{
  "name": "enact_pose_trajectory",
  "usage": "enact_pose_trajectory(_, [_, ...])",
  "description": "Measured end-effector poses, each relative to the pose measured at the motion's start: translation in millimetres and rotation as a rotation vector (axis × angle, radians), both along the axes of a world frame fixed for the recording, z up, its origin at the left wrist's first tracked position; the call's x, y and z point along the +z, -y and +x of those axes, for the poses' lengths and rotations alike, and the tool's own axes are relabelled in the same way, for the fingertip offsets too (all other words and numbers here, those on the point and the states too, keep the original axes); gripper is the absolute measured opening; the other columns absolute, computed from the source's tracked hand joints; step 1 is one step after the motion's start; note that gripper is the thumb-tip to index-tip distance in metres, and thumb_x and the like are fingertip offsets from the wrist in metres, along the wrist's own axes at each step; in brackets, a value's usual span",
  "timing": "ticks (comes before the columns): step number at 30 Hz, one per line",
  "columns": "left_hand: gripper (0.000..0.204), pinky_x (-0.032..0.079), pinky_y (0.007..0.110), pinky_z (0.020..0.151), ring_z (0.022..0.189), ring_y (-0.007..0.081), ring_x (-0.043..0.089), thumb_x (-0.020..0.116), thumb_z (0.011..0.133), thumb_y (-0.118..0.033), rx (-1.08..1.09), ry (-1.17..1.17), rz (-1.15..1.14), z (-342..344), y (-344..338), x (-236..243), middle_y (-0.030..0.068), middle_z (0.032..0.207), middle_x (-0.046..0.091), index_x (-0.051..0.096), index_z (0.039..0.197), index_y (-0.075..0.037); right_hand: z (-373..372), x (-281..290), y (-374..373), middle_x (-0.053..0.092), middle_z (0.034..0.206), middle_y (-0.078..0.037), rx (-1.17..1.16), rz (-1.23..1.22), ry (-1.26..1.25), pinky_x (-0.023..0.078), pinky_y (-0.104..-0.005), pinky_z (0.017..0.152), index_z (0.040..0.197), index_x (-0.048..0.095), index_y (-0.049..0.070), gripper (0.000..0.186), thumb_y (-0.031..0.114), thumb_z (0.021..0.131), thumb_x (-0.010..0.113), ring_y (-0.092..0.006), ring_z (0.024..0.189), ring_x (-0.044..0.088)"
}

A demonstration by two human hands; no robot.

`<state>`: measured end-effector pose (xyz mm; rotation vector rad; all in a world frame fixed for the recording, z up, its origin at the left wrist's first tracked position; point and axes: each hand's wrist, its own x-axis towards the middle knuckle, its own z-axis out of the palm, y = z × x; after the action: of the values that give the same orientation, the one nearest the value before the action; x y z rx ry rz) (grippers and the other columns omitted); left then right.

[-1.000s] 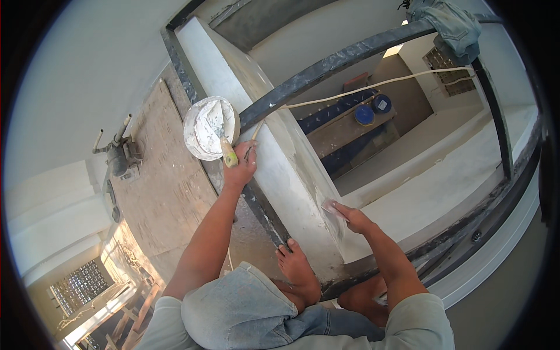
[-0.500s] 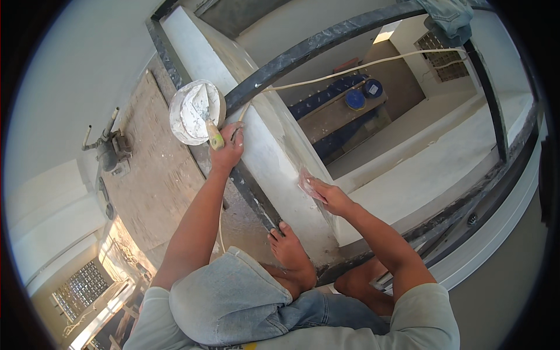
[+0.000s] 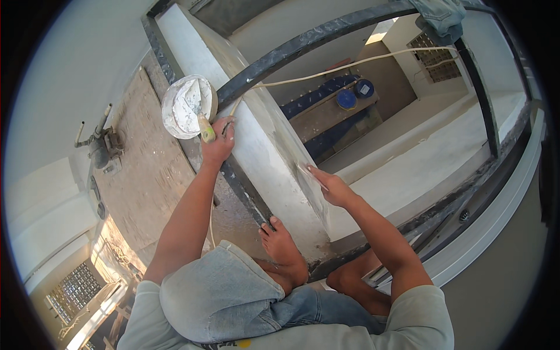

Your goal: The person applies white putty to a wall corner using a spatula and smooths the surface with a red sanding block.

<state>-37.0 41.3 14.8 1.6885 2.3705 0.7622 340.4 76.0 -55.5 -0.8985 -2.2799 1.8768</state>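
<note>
My right hand (image 3: 337, 190) is closed on a thin, flat putty scraper (image 3: 311, 177), seen nearly edge-on against the upper edge of a white plastered ledge (image 3: 265, 154). Further left, my left hand (image 3: 219, 143) has its fingers curled round the black metal bar (image 3: 248, 189) where it passes beside the ledge. Just beyond that hand stands a round tub (image 3: 171, 111) of white paste. A putty knife (image 3: 206, 128) leans in the tub, its yellow-green handle beside my left knuckles; its blade is partly buried in the paste.
A curved black rail (image 3: 315, 44) crosses ahead, with a cloth (image 3: 440, 20) draped on its far right. A cream cable (image 3: 356, 62) runs across the opening. Below are a plank platform (image 3: 326, 116) and blue lids (image 3: 346, 100). Stained plywood (image 3: 146, 157) lies left; my bare foot (image 3: 283, 245) rests by the bar.
The scraper has turned from showing its flat face to nearly edge-on, and my right hand has slid slightly up along the ledge edge. My left hand keeps its hold; the whole view has shifted slightly.
</note>
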Motion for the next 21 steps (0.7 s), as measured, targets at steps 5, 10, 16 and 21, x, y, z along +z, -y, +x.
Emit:
enact_pose_trajectory(5, [0.017,0.053,0.038,0.084,0.092,0.0303,0.069,0.066,0.089,-0.014,-0.010,0.020,0.018,5.6,-4.2,-0.1,0.0072,0.101,0.073,0.071,0.104,-0.014,30.2,-15.1,40.5,0.054,0.146,-0.017,0.066,-0.012,-0.008,0.047,-0.0406,0.108,0.148,0.050,0.013,0.073,-0.013,0.080,0.056,-0.0383,0.129,0.055])
enact_pose_trajectory(10, [0.016,0.053,0.038,0.083,0.091,0.0307,0.069,0.066,0.089,-0.013,0.019,0.030,0.012,5.2,-2.9,-2.4,0.0073,0.100,0.073,0.071,0.104,-0.014,99.9,-21.1,14.6,0.060,0.141,-0.014,0.388,0.036,0.250,0.049,-0.0441,0.103,0.140,0.058,0.012,0.067,-0.011,0.078,0.052,-0.0378,0.120,0.061])
enact_pose_trajectory(16, [0.020,0.053,0.039,0.085,0.094,0.0318,0.069,0.067,0.089,-0.016,0.000,0.035,-0.025,-4.8,-0.5,-4.0,0.0077,0.103,0.073,0.071,0.108,-0.015,56.5,34.0,-70.8,0.071,0.103,-0.026,0.152,0.161,0.552,0.053,-0.0482,0.089,0.112,0.069,0.002,0.041,0.000,0.073,0.059,-0.0460,0.098,0.066])
enact_pose_trajectory(21, [0.019,0.053,0.039,0.085,0.095,0.0310,0.069,0.066,0.090,-0.016,-0.002,0.032,-0.017,0.2,-3.6,-0.3,0.0075,0.104,0.073,0.071,0.109,-0.015,48.5,40.2,-65.8,0.069,0.086,-0.030,0.010,-0.019,0.500,0.056,-0.0483,0.075,0.093,0.068,-0.004,0.030,0.017,0.072,0.064,-0.0440,0.080,0.069])
